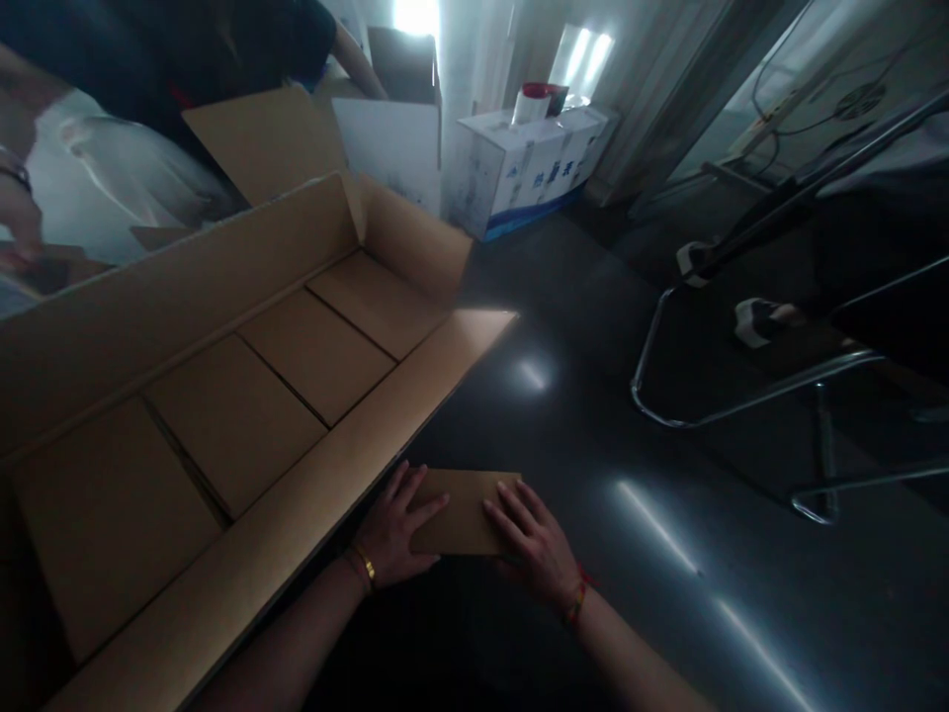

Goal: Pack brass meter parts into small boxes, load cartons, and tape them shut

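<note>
A small brown cardboard box (467,511) is between my two hands, low in the middle of the view. My left hand (396,529) grips its left end, thumb and fingers lying over the top. At the opposite end, my right hand (538,544) holds on with its fingers bent over the top face. The underside of this box is hidden. Just to the left stands a large open carton (244,554) with several flat-topped cardboard boxes (233,420) side by side in a row inside it. My left hand is close to the carton's near flap.
Behind the carton, a co-worker's arm (19,213) shows beside a clear plastic bag (140,163). A white printed box (530,168) with items on top stands near the wall. Metal tube legs (667,420) and another person's shoes (756,321) are on the right, over the dark floor (593,415).
</note>
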Available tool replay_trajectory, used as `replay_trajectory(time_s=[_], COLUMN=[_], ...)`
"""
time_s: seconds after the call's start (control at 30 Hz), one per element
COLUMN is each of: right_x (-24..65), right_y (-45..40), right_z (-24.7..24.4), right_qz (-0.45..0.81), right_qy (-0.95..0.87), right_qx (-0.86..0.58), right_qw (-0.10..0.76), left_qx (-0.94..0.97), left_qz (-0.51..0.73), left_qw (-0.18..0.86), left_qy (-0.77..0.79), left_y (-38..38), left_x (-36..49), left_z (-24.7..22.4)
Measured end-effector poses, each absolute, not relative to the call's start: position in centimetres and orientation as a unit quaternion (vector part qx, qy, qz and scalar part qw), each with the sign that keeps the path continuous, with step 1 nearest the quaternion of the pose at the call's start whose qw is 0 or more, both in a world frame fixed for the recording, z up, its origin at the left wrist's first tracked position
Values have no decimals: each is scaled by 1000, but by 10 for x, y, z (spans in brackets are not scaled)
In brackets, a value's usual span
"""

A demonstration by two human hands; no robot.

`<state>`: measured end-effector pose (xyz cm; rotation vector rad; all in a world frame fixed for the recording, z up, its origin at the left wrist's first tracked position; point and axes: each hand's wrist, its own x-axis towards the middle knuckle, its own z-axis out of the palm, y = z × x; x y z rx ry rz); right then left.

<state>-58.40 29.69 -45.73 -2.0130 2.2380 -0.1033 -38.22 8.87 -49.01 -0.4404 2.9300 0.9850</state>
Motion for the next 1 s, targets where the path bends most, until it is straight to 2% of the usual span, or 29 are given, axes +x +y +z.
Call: replay_trajectory(time_s=[0.27,0.6,1.0], right_x=[-589,-587,-592], right_y=[299,300,299], right_z=[-461,-458,-460], right_qz=[-67,-78,-92], right_qy=[715,720,689], right_qx=[-695,-686,-719], right_qw=[24,67,-4], left_qx=[-149,-148,-136], left_qz=[316,312,310], left_qw=[-3,41,6], left_qy=[937,938,941], left_y=[91,87,84], left_x=[-381,-382,-383], left_z=[-487,-484,-486])
